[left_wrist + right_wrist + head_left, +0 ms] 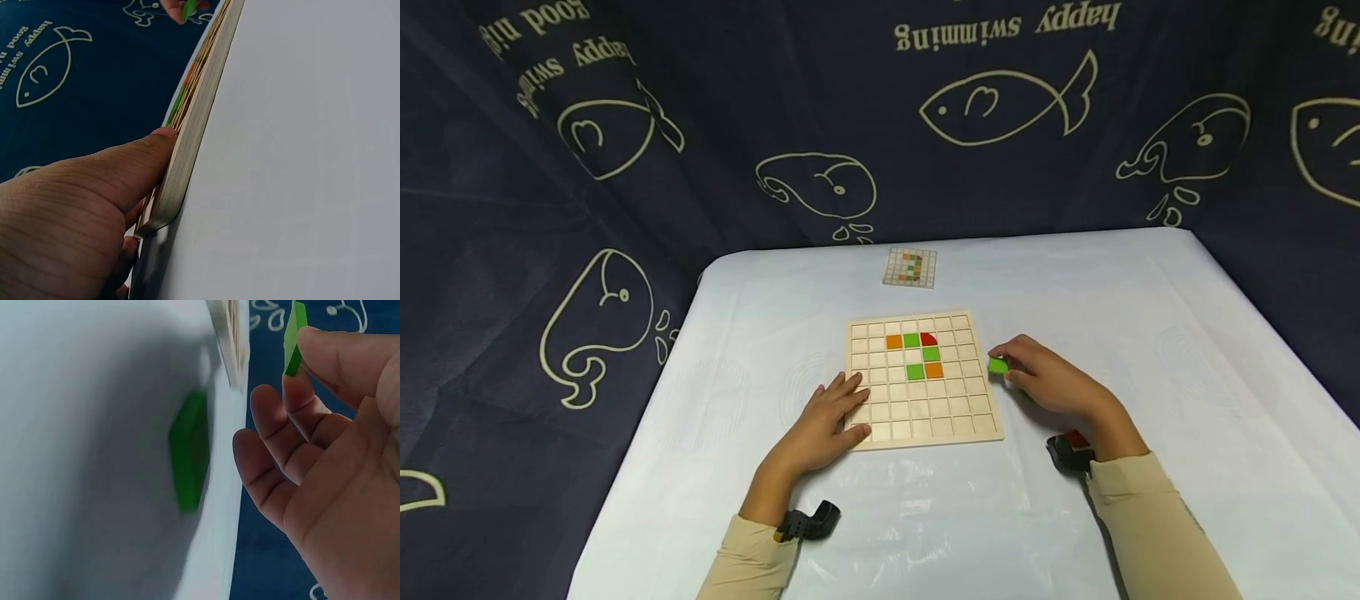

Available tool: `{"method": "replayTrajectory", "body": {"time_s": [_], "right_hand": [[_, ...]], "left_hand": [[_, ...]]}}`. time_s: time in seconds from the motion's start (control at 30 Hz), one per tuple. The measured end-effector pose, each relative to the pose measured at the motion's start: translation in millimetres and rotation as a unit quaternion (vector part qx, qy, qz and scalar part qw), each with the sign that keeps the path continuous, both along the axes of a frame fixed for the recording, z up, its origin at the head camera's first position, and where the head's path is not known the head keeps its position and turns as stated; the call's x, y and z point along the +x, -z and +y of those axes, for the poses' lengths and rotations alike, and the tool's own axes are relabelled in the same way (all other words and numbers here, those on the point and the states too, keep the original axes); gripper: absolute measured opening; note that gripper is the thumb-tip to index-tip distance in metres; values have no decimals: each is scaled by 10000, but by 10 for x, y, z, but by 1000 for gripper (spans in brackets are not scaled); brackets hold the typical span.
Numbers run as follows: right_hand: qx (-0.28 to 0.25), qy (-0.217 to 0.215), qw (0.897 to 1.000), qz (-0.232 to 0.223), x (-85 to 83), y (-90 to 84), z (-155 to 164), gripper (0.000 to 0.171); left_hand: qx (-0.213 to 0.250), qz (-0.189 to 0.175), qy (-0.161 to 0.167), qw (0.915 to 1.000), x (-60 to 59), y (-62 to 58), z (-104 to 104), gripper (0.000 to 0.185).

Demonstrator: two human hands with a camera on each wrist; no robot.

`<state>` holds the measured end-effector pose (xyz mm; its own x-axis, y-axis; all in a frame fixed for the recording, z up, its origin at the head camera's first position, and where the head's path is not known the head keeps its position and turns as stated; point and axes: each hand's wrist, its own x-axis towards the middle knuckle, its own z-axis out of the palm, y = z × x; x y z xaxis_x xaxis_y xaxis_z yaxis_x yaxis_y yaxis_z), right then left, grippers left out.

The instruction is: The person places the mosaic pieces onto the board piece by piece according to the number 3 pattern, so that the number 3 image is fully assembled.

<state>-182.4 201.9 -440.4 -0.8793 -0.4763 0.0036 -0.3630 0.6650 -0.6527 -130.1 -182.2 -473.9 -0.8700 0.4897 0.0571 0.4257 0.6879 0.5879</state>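
A square wooden grid board lies on the table, with several green and orange square tiles and one red rounded tile in its cells. My left hand rests on the board's left edge, fingers spread, its thumb over the near left corner. Off the board's right side, my right hand pinches a green tile between thumb and fingers. The right wrist view shows this green tile held on edge. Below that hand another green piece lies on the white surface, blurred.
A small pattern card with a coloured grid lies beyond the board. White cloth covers the table. Dark fabric with fish and whale drawings hangs behind it. Something red shows by the right wrist's black camera mount.
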Motion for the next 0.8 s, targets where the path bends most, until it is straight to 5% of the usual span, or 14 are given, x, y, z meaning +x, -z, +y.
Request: {"method": "replayTrajectory", "body": {"time_s": [0.8], "right_hand": [[-15, -974, 9951, 192, -58, 30, -611, 30]], "left_hand": [[-12, -17, 23, 10000, 9, -52, 6, 59]]}}
